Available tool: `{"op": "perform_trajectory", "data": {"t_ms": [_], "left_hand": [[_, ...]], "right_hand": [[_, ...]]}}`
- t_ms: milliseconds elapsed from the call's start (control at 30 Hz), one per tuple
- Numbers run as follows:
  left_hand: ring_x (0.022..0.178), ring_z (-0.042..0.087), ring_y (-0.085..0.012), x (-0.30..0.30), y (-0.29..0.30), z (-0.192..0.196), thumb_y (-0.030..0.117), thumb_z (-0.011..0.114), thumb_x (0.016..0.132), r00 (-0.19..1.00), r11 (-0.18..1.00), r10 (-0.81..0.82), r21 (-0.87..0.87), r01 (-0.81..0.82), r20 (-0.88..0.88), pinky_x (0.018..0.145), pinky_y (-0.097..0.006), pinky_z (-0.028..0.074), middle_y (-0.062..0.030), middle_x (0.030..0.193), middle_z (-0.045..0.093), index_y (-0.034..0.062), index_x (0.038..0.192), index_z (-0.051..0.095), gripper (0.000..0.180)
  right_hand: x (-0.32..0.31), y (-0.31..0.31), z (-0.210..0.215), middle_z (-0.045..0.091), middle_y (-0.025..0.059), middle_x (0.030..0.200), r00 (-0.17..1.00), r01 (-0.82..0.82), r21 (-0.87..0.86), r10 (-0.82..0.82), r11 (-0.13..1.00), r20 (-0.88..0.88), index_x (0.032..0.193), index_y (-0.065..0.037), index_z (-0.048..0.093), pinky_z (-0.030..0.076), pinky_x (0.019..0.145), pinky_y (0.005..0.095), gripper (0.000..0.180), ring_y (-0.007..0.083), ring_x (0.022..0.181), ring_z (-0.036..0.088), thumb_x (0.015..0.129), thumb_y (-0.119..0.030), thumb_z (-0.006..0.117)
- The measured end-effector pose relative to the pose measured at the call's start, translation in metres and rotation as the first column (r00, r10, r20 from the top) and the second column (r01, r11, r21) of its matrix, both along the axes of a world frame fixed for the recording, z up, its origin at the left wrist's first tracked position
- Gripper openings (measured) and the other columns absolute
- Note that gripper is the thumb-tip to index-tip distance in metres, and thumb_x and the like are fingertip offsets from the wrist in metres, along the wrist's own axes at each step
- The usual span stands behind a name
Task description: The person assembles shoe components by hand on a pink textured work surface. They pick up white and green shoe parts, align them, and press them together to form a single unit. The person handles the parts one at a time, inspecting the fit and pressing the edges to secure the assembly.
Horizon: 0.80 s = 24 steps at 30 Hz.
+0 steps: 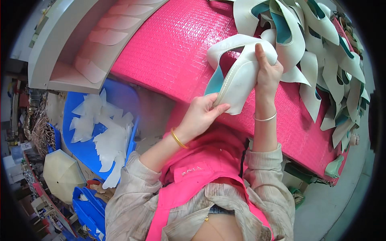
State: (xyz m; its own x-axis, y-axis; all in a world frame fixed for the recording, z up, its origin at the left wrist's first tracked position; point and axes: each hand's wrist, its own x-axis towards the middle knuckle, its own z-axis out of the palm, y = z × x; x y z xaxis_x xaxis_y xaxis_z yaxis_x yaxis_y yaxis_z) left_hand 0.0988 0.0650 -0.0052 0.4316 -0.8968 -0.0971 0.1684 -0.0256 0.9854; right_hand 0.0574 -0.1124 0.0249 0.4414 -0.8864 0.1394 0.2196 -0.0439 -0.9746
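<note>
Person at pink-covered worktop (173, 48). One white shoe upper (243, 82) held up over its near part, rounded toe end (270, 50) away from the body. Left hand (201, 116): thumb and fingers pinching the near edge beside a dotted seam line (230, 78). Right hand (268, 76): closed on the toe end, thumb laid on top. Judged progress: this piece looks well along, shaped, seamed, teal lining (216, 83) in place; no sole seen. Heap of similar uppers (295, 46) at the right of the worktop; cannot tell which are done and which wait, so the remainder is unclear
</note>
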Motion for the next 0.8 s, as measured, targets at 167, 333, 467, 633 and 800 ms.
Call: {"op": "perform_trajectory", "data": {"t_ms": [167, 333, 467, 633, 800], "left_hand": [[0.075, 0.058, -0.0092, 0.006, -0.017, 0.022, 0.015, 0.055, 0.087, 0.965, 0.958, 0.208, -0.168, -0.234, -0.157, 0.066, -0.024, 0.047, -0.0045, 0.086, 0.063, -0.0049, 0.101, 0.058, 0.024], [0.064, 0.06, -0.0111, 0.044, -0.046, 0.059, 0.026, 0.058, 0.086, 0.756, 0.779, 0.449, -0.206, -0.592, -0.477, 0.057, -0.024, 0.048, -0.0068, 0.08, 0.064, -0.0023, 0.09, 0.062, 0.029], [0.064, 0.061, -0.0127, 0.046, -0.043, 0.05, 0.035, 0.056, 0.086, 0.741, 0.802, 0.399, -0.186, -0.567, -0.54, 0.059, -0.025, 0.049, -0.0077, 0.077, 0.064, -0.0019, 0.086, 0.061, 0.037], [0.061, 0.06, -0.011, 0.042, -0.045, 0.051, 0.034, 0.056, 0.086, 0.716, 0.76, 0.402, -0.229, -0.609, -0.571, 0.054, -0.023, 0.048, -0.0058, 0.072, 0.063, -0.0009, 0.081, 0.062, 0.036], [0.061, 0.059, -0.0099, 0.037, -0.048, 0.048, 0.034, 0.055, 0.087, 0.754, 0.689, 0.591, -0.307, -0.656, -0.285, 0.055, -0.023, 0.048, -0.0061, 0.074, 0.063, -0.0019, 0.082, 0.062, 0.037]], "right_hand": [[0.01, 0.001, 0.014, 0.06, 0.0028, 0.078, 0.982, -0.177, 0.133, 0.166, 0.975, 0.087, 0.087, 0.001, 0.059, 0.043, 0.061, 0.0225, 0.044, 0.0075, 0.068, 0.054, 0.086, -0.043, 0.053], [-0.006, 0.048, 0.006, 0.06, 0.0022, 0.084, 0.843, -0.537, -0.174, 0.533, 0.826, -0.071, 0.097, 0.003, 0.057, 0.043, 0.069, 0.0243, 0.022, 0.008, 0.077, 0.054, 0.082, -0.013, 0.057], [-0.011, 0.054, 0.007, 0.06, -0.0005, 0.073, 0.822, -0.569, -0.195, 0.549, 0.799, -0.149, 0.083, 0.004, 0.06, 0.04, 0.06, 0.0213, 0.009, 0.0054, 0.068, 0.052, 0.078, -0.003, 0.059], [-0.019, 0.047, -0.003, 0.062, 0.0009, 0.077, 0.802, -0.597, 0.027, 0.597, 0.802, 0.022, 0.088, 0.005, 0.062, 0.04, 0.06, 0.0186, 0.017, 0.0058, 0.069, 0.053, 0.084, -0.011, 0.058], [-0.009, 0.07, 0.012, 0.062, 0.0053, 0.089, 0.854, -0.519, -0.064, 0.513, 0.852, -0.089, 0.099, 0.005, 0.058, 0.042, 0.075, 0.0216, 0.03, 0.009, 0.083, 0.055, 0.088, -0.022, 0.055]]}}
